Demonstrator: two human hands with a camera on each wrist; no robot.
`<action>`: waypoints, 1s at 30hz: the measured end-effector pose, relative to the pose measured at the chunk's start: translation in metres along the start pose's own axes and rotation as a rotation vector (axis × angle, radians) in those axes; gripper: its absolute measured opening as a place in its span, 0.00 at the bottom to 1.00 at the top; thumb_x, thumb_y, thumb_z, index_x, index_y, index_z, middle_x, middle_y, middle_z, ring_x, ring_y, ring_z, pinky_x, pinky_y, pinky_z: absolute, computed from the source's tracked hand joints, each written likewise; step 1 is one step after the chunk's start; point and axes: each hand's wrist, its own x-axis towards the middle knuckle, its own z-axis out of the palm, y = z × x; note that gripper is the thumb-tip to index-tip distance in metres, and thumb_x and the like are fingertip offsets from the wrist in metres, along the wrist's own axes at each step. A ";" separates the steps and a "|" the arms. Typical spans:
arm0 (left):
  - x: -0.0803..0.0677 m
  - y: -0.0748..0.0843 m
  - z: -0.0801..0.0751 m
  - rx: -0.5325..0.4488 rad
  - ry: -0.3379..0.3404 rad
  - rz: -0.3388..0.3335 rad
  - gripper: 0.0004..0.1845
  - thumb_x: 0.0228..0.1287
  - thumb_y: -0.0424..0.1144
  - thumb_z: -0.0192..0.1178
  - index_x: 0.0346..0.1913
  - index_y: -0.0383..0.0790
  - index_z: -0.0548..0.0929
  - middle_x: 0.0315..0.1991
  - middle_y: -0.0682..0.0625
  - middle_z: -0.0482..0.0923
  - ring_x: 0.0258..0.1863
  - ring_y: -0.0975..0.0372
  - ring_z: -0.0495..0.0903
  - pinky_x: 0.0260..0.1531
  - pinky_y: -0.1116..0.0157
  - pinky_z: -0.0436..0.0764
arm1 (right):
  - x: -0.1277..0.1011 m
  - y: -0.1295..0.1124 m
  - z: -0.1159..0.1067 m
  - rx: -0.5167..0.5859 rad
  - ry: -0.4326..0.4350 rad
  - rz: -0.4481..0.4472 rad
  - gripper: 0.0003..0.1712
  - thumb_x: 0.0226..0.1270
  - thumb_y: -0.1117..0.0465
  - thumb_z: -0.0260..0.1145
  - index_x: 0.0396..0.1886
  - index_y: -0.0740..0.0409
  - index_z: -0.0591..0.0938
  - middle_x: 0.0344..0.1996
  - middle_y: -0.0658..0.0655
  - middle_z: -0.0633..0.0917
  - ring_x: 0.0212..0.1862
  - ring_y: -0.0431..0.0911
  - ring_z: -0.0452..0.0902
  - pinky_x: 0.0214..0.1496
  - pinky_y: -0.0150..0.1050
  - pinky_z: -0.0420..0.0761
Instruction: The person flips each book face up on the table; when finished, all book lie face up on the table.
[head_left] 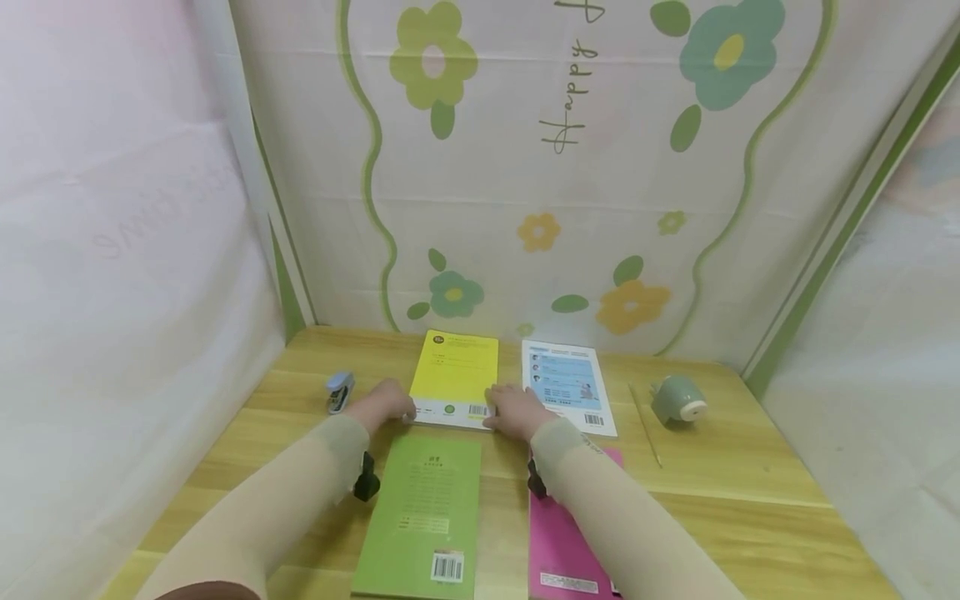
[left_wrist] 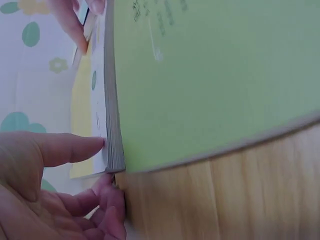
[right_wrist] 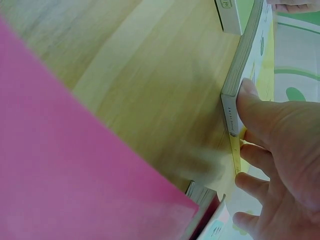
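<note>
Toward the far edge of the table (head_left: 735, 517), the half-curled left hand (head_left: 384, 402) and right hand (head_left: 517, 410) grip the yellow book (head_left: 453, 375) by its near corners, best guided with even pressure.

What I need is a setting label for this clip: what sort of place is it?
Probably a small indoor desk space screened off with cloth: flower-printed fabric hangs behind a wood-grain table, on which the yellow book and green book lie.
</note>
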 end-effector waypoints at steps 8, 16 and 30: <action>-0.003 0.007 0.002 -0.043 0.018 -0.009 0.13 0.46 0.31 0.61 0.37 0.26 0.80 0.26 0.44 0.75 0.22 0.58 0.69 0.21 0.66 0.72 | -0.001 -0.002 0.000 0.011 -0.006 0.019 0.38 0.69 0.45 0.64 0.72 0.56 0.68 0.71 0.57 0.68 0.73 0.56 0.58 0.73 0.61 0.52; -0.005 0.005 0.002 -0.108 0.029 -0.029 0.11 0.49 0.28 0.61 0.38 0.26 0.79 0.27 0.43 0.74 0.21 0.58 0.68 0.20 0.67 0.72 | 0.002 -0.001 0.005 0.002 -0.008 0.016 0.38 0.69 0.45 0.64 0.73 0.55 0.68 0.71 0.57 0.67 0.73 0.55 0.58 0.73 0.60 0.53; 0.000 0.002 0.001 -0.090 -0.035 -0.004 0.06 0.54 0.29 0.59 0.33 0.28 0.81 0.31 0.42 0.79 0.30 0.54 0.78 0.35 0.61 0.77 | 0.007 -0.004 -0.005 0.038 -0.031 0.084 0.29 0.62 0.45 0.70 0.55 0.58 0.79 0.53 0.60 0.81 0.64 0.58 0.68 0.72 0.63 0.51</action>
